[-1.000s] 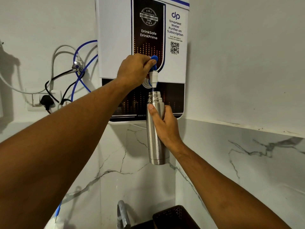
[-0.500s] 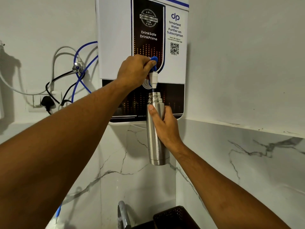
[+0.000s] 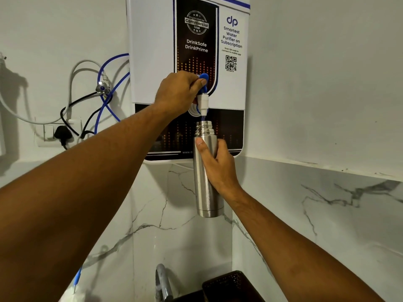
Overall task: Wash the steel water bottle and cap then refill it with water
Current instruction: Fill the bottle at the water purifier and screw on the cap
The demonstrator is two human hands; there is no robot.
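Pinches the blue tap lever with the left grip, thumb and curled fingers closed on it, low on the front of the water purifier. Clasps the steel water bottle with the right grip, thumb laid across the near side just under the shoulder, fingers passing round the far side. Holds that bottle upright and off any surface, directly under the purifier's white spout, threaded mouth uncapped and just below the spout's blue tip; cannot tell whether the two touch.

Left of the purifier: blue hoses and a white cable looping on the wall, with a black plug in a white socket lower down. Below the purifier: marble-veined wall panels meeting in a corner, and at the bottom edge a steel faucet beside a dark perforated basket. Right of the purifier: a narrow ledge topping the marble.
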